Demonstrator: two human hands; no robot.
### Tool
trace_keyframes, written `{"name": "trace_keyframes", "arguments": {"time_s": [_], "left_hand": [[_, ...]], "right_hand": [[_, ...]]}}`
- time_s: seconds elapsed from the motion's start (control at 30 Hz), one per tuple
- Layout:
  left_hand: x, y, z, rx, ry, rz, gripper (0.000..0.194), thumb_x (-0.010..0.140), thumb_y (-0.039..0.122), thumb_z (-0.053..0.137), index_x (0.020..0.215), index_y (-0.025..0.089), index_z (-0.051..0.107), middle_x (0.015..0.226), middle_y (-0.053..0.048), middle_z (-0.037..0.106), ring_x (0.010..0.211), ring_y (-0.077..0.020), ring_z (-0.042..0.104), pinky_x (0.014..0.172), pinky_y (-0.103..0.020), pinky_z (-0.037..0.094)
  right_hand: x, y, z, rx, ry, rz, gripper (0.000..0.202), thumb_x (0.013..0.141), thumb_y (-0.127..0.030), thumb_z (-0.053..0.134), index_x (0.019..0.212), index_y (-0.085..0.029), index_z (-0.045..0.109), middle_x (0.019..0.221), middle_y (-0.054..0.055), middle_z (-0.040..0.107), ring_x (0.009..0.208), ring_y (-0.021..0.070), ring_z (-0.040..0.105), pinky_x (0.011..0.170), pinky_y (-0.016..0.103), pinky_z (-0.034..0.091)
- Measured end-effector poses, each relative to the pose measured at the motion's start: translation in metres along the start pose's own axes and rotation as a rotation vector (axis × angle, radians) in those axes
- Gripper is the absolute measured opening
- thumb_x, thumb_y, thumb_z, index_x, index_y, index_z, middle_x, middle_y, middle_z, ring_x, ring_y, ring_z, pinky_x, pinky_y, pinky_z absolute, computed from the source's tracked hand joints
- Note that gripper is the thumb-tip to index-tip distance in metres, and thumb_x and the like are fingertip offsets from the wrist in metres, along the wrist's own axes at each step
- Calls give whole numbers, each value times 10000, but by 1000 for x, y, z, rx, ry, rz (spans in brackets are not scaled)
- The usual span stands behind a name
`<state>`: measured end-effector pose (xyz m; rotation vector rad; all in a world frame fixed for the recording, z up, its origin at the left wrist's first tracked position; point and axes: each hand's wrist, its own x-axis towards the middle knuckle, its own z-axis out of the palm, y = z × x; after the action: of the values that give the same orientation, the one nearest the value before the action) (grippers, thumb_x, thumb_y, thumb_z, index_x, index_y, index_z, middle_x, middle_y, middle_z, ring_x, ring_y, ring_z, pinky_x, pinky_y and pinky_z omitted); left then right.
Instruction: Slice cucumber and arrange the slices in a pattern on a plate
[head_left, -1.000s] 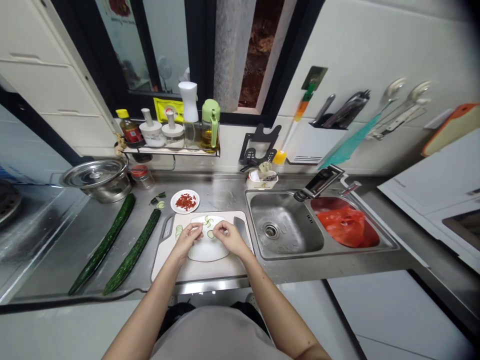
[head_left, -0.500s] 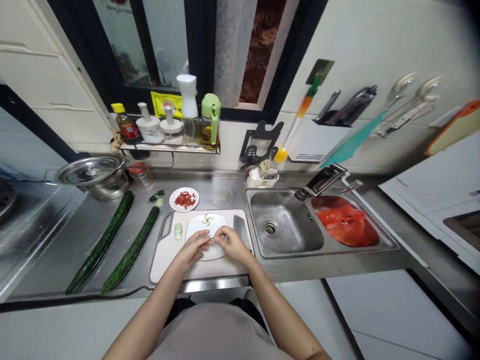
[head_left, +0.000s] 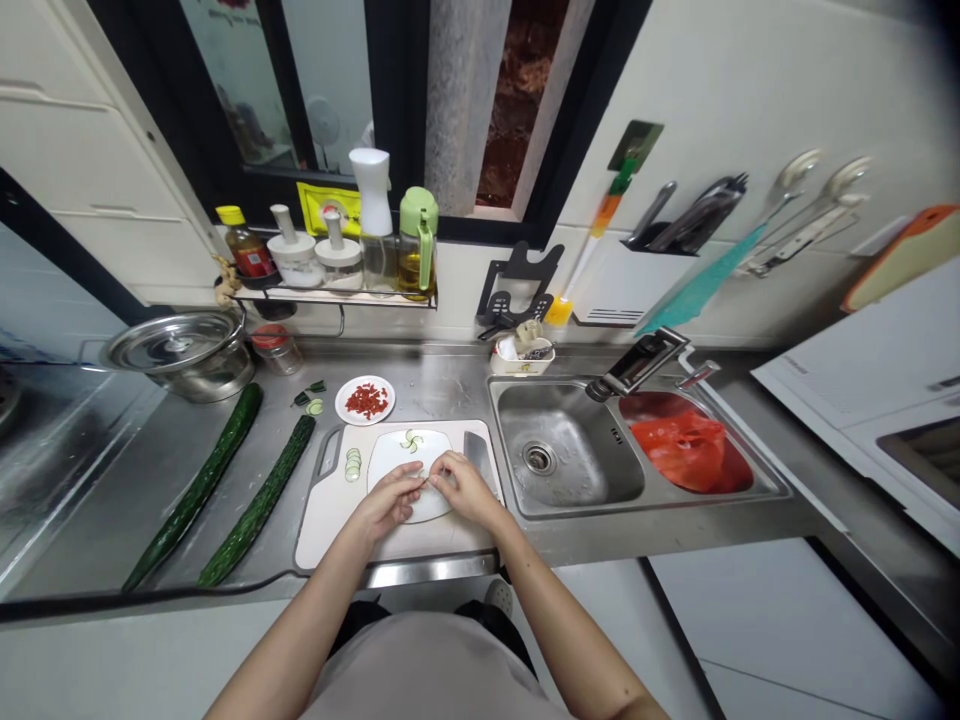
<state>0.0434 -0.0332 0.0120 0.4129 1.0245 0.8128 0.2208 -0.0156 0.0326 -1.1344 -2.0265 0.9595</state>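
Note:
Above the white plate (head_left: 381, 456), my left hand (head_left: 390, 498) and my right hand (head_left: 466, 492) meet with fingertips pinched together. Between them is a thin, small cucumber slice (head_left: 426, 482), mostly covered by the fingers. Curved cucumber slices (head_left: 410, 441) form a pinwheel at the plate's far side. The plate rests on a pale cutting board (head_left: 322, 530). A short row of round cucumber slices (head_left: 352, 464) lies on the board left of the plate, and a knife blade (head_left: 478, 450) lies along its right side.
Two whole cucumbers (head_left: 259, 505) lie on the steel counter at left. Behind the board stands a small white dish (head_left: 340, 402) of red dried berries (head_left: 367, 400), beside dark green scraps (head_left: 310, 392). At right is a double sink (head_left: 570, 440) with a faucet (head_left: 637, 362) and a red bag (head_left: 682, 450).
Both hands stay over the plate, and their fingers have shifted slightly around the slice, which shows less green now. The whole view has moved a little; the pinwheel looks the same.

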Motion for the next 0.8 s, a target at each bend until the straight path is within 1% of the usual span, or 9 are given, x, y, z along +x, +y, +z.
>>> {"name": "trace_keyframes", "arguments": {"time_s": [0.07, 0.17, 0.2, 0.3, 0.37, 0.47, 0.57, 0.7, 0.8], "left_hand": [[3, 0, 0, 64, 30, 75, 585, 628, 254, 786, 1160, 208, 547, 727, 32, 613, 565, -43, 537, 445, -127, 275], [10, 1, 2, 208, 60, 193, 614, 586, 298, 798, 1144, 187, 566, 700, 39, 600, 530, -44, 486, 442, -153, 234], [13, 2, 2, 244, 62, 231, 614, 576, 306, 799, 1131, 176, 571, 687, 40, 596, 522, -45, 476, 452, -161, 243], [20, 1, 3, 281, 48, 327, 602, 559, 301, 792, 1100, 156, 571, 644, 53, 574, 544, -59, 494, 528, -180, 331], [24, -2, 4, 297, 36, 368, 588, 560, 291, 781, 1089, 153, 564, 614, 66, 554, 558, -67, 504, 571, -193, 364], [29, -6, 6, 346, 24, 413, 550, 592, 289, 750, 1086, 154, 549, 593, 77, 538, 543, -66, 487, 580, -201, 367], [34, -13, 6, 385, 18, 464, 502, 632, 289, 712, 1082, 158, 533, 608, 73, 545, 545, -69, 484, 590, -208, 365], [44, -25, 3, 445, 49, 535, 418, 666, 287, 668, 1043, 169, 532, 627, 69, 536, 549, -74, 467, 593, -213, 359], [51, -31, 2, 511, 82, 553, 373, 689, 262, 634, 1038, 175, 537, 634, 71, 522, 553, -77, 459, 602, -215, 360]], "right_hand": [[-1, 3, 3, 57, 29, 55, 67, 852, -216, 539, 799, -188, 569, 797, -1, 591, 785, 136, 522, 760, 261, 391], [-3, 9, 10, 179, 78, 176, 74, 828, -233, 537, 789, -183, 574, 739, -11, 586, 701, 121, 520, 674, 236, 398], [-4, 11, 12, 213, 96, 214, 70, 814, -235, 542, 781, -182, 576, 719, -14, 584, 676, 118, 518, 650, 230, 397], [-5, 20, 18, 279, 143, 287, 54, 770, -227, 559, 755, -180, 582, 671, -22, 579, 630, 109, 509, 614, 219, 393], [-6, 25, 21, 309, 167, 309, 51, 750, -224, 565, 741, -179, 588, 657, -21, 584, 617, 107, 510, 606, 218, 397], [-7, 32, 23, 353, 190, 332, 56, 724, -230, 576, 725, -177, 592, 646, -15, 591, 603, 108, 520, 590, 218, 402], [-10, 36, 23, 398, 185, 359, 60, 712, -237, 577, 717, -178, 585, 611, -21, 582, 573, 106, 520, 565, 215, 400], [-12, 38, 25, 422, 177, 402, 53, 712, -234, 566, 709, -181, 573, 572, -28, 579, 543, 102, 519, 545, 208, 401], [-12, 42, 26, 391, 185, 428, 49, 711, -221, 557, 700, -176, 572, 566, -27, 581, 537, 99, 522, 541, 203, 404]]}}
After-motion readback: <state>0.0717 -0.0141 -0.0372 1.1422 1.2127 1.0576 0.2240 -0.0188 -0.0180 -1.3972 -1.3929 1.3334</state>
